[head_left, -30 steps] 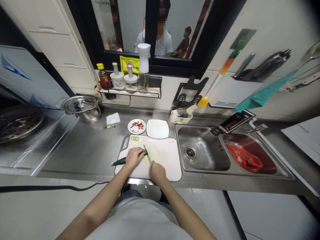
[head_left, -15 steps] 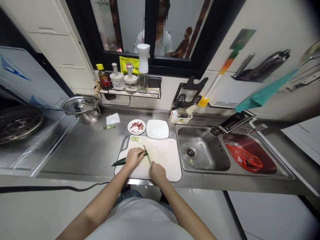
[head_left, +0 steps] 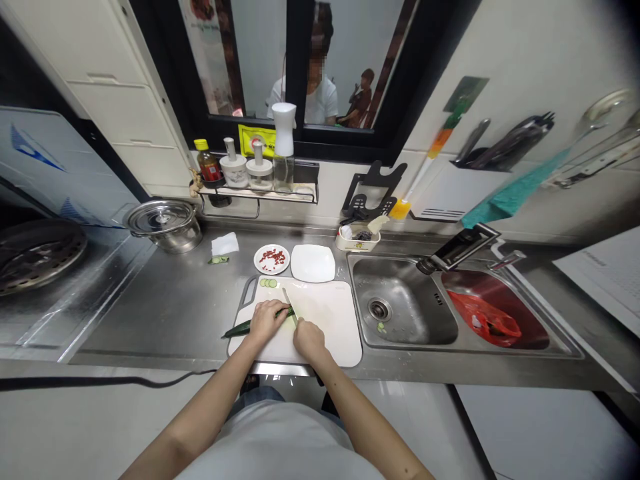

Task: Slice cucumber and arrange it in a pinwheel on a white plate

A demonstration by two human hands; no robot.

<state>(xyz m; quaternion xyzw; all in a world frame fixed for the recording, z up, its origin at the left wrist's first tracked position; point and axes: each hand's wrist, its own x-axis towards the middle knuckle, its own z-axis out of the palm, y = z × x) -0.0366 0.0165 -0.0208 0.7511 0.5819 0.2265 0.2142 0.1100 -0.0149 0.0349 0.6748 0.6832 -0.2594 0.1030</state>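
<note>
My left hand is closed over a dark green cucumber, which lies slantwise on the white cutting board. The cucumber's tapered end sticks out to the left past the board's edge, and its cut end peeks out right of my fingers. In my right hand is a knife, its blade pointing away from me against the cucumber's cut end. My fingers wrap the handle and hide most of it. Several pale cucumber slices lie at the board's far left corner.
Behind the board stand a small plate of chopped red pieces and a white square dish. The double sink adjoins on the right, with a red plastic bag. A lidded steel pot is at the back left.
The knife and my right hand have shifted slightly left, closer to my left hand. My left hand still holds the cucumber in place. The camera view has tilted a little.
</note>
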